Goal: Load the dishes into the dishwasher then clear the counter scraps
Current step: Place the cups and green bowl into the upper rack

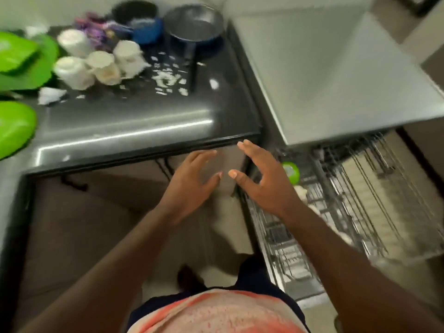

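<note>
Facing a dark glossy counter (144, 121), blurred throughout, crowded at its far end with white cups (96, 66), green plates (24, 68) at the left edge, a blue pot (144, 30) and a long-handled saucepan (194, 27), with white scraps (168, 79) scattered just in front of the pans. Standing beside a pulled-out dishwasher rack (341, 200) at the right, with a green dish (291, 172) near its back-left corner. Holding the left hand (192, 183) and right hand (264, 186) out below the counter's front edge, thumbs nearly touching, fingers spread and loose, grasping nothing.
</note>
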